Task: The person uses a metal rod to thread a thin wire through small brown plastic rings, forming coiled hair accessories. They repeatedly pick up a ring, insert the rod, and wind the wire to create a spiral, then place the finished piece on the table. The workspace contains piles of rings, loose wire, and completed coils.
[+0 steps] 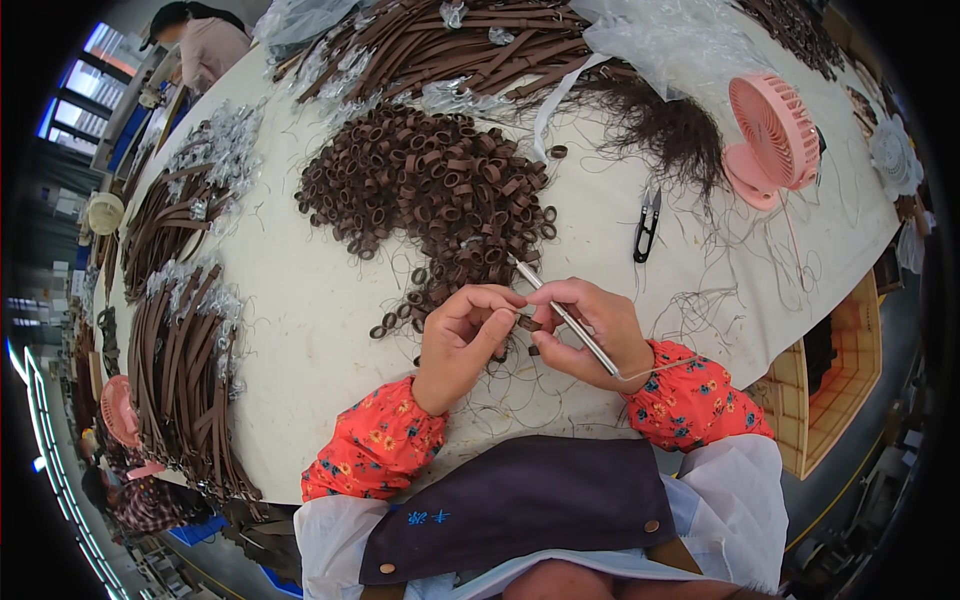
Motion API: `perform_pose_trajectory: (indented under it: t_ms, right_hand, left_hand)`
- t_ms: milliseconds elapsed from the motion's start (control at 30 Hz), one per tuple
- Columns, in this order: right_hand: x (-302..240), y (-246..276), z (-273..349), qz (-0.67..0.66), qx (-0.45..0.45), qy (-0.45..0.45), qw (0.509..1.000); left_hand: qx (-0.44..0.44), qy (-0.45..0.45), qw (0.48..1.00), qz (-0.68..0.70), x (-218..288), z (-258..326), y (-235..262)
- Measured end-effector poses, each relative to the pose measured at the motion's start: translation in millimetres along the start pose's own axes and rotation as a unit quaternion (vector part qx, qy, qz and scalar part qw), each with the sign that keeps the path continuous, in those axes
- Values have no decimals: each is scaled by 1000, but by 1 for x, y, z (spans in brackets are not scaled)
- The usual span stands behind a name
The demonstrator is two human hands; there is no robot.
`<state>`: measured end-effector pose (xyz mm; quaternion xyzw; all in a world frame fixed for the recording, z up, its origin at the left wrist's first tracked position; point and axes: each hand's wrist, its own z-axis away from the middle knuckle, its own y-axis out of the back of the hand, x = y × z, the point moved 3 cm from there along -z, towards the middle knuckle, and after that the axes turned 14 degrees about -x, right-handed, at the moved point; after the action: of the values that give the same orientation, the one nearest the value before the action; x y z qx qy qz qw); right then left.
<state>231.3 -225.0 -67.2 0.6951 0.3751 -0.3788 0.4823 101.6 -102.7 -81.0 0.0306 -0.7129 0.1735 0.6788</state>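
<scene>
Between my fingertips is a small brown strap loop [529,323], partly covered by them. My left hand [465,340] pinches it from the left with thumb and forefinger. From the other side, my right hand [600,328] reaches the loop with its fingertips. A slim silver pen-shaped tool [573,324] with a thin cord lies across the right hand, held in its curled fingers, its tip pointing up and left. Just beyond both hands spreads a large heap of similar brown loops [420,180], with a few strays near the left hand.
Black thread snips [647,228] and a pink fan [770,135] stand to the right, near dark loose threads [675,140]. Bundled brown straps [185,380] with clear plastic lie left, more straps [450,45] at the back. A wooden crate [835,375] sits beyond the right edge.
</scene>
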Motion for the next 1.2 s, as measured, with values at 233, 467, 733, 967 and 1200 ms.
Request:
perform_pose_trajectory:
  t_ms: [233, 467, 733, 967, 1200]
  right_hand:
    - [-9, -2, -1, 27, -19, -4, 999]
    - [-9, 2, -2, -12, -19, 14, 1000]
    - [-1, 12, 5, -341, -13, -15, 940]
    - [0, 8, 4, -341, -30, -27, 939]
    - [-2, 8, 4, -330, -32, -30, 943]
  left_hand:
    - [7, 23, 998, 58, -10, 5, -9]
    - [27, -8, 1000, 9, -10, 5, -8]
    - [48, 3, 999, -7, -8, 4, -7]
    - [49, 0, 999, 5, -9, 4, -7]
    - [49, -4, 999, 2, -11, 4, -6]
